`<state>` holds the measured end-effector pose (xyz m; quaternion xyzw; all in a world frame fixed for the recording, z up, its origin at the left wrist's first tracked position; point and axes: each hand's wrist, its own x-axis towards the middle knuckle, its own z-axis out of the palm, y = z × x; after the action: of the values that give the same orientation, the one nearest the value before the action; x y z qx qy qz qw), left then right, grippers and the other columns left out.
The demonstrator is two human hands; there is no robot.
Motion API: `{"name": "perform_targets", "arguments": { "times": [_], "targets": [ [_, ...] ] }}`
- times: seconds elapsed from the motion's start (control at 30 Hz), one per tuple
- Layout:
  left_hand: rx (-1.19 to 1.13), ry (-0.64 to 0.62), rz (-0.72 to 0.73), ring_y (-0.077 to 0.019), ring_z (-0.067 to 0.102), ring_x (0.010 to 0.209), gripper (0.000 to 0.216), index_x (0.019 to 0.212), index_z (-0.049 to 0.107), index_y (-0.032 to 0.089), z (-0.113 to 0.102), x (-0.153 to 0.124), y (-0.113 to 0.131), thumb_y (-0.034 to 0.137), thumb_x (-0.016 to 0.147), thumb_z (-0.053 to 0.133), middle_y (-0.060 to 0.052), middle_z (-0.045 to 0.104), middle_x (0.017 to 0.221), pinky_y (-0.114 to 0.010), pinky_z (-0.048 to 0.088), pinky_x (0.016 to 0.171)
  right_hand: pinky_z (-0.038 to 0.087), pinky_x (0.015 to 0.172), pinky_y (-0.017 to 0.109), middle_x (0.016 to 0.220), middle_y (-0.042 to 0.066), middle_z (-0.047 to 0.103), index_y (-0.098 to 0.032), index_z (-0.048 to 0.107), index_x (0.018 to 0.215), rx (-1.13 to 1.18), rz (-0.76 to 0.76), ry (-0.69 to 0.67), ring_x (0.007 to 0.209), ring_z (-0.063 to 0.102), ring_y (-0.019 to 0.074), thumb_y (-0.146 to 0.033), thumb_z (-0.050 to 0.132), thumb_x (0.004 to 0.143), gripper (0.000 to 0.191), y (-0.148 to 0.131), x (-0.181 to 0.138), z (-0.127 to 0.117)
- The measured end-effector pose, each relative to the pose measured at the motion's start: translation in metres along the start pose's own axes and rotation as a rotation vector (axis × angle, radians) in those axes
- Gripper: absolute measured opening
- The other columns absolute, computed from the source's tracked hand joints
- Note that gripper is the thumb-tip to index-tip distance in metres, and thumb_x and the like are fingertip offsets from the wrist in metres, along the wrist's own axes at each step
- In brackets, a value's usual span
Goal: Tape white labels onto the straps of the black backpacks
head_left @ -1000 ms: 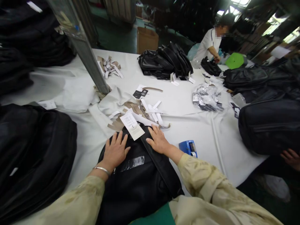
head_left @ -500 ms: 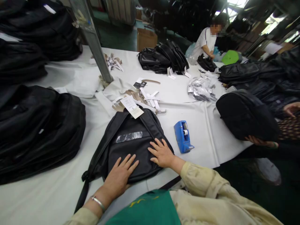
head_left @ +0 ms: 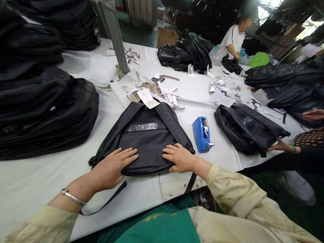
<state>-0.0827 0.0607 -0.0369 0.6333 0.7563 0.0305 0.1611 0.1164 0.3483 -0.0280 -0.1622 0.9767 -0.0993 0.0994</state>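
A black backpack lies on the white-covered table in front of me, its shoulder straps facing up. Across its back panel runs a strip of clear tape, and white paper tags rest at its top. My left hand lies flat on the lower left part of the backpack, fingers stretched out. On the lower right part, my right hand is spread flat too. Just right of the backpack stands a blue tape dispenser.
Piled black backpacks stand on the left. Paper strips lie behind my backpack, near a metal post. At right, a co-worker's hand touches another black backpack. A person works at the far side.
My left hand has slid to the backpack's left side, and the strap there now lies closer in. At right, the co-worker's backpack has been laid down on the table, straps up.
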Motion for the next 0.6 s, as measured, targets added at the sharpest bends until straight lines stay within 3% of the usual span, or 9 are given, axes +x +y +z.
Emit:
{"name": "perform_targets", "arguments": {
  "times": [0.23,0.43,0.6],
  "targets": [
    [0.031,0.0,-0.014,-0.0249,0.053,0.13,0.066,0.138,0.055,0.016,-0.003,0.011,-0.011,0.007,0.073,0.049,-0.012,0.053,0.145,-0.038,0.038,0.113,0.033,0.102,0.049,0.132,0.016,0.055,-0.014,0.054,0.13,-0.133,0.037,0.1,0.134,0.038,0.0311,-0.026,0.074,0.078,0.057,-0.005,-0.009,0.013],
    [0.042,0.095,-0.073,-0.0259,0.059,0.122,0.056,0.135,0.058,0.014,0.003,0.018,-0.013,0.012,0.08,0.048,-0.012,0.062,0.135,-0.036,0.044,0.108,0.038,0.091,0.041,0.128,0.012,0.057,-0.018,0.063,0.12,-0.136,0.092,0.163,0.122,0.048,0.0266,-0.026,0.07,0.08,0.042,0.003,-0.005,0.022],
    [0.089,0.13,-0.127,-0.0267,0.061,0.12,0.053,0.132,0.061,0.017,-0.011,-0.006,0.005,0.012,0.081,0.049,-0.01,0.063,0.133,-0.037,0.045,0.106,0.04,0.083,0.036,0.114,0.011,0.064,-0.018,0.068,0.112,-0.195,0.142,0.245,0.109,0.053,0.0248,-0.019,0.062,0.082,0.03,-0.015,-0.018,0.021]
  ]
}}
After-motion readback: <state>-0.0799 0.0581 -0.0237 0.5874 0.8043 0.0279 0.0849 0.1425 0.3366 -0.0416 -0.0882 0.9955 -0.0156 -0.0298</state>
